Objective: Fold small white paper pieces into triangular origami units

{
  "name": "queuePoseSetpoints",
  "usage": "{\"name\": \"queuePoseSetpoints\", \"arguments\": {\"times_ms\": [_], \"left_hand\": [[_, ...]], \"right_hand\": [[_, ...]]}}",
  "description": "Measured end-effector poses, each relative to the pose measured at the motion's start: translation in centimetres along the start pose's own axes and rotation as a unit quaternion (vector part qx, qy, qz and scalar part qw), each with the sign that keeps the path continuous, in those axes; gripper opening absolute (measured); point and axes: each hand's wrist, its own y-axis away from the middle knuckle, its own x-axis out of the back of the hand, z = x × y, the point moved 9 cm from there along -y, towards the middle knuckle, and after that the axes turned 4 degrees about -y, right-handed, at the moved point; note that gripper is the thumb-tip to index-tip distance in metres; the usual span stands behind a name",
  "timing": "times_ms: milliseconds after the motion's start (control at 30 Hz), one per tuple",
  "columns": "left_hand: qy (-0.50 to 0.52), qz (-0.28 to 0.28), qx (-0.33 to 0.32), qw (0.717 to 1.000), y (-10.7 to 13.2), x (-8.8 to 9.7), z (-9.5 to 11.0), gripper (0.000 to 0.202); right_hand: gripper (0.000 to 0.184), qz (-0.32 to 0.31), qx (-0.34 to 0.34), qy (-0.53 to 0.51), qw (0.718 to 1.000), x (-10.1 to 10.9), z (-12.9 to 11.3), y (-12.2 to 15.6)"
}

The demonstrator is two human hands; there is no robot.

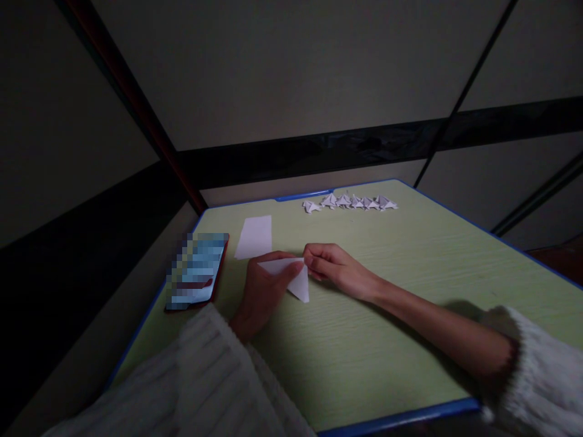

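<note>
Folded paper (300, 285), blue-edged green table (410, 255), dim panels (291, 73)

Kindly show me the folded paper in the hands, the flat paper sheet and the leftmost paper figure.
Folded paper (301, 287): head view, its lower right part.
Flat paper sheet (254, 237): head view, middle of its upper face.
Leftmost paper figure (311, 207): head view, middle of its body.
</note>
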Motion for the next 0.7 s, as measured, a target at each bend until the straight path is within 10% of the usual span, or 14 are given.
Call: {"name": "queuePoseSetpoints", "arguments": {"times_ms": [700], "left_hand": [[-0.020, 0.045, -0.051, 0.998, 0.3, 0.7, 1.5, 0.005]], "right_hand": [[0.018, 0.038, -0.012, -0.120, 0.992, -0.1, 1.3, -0.5]]}}
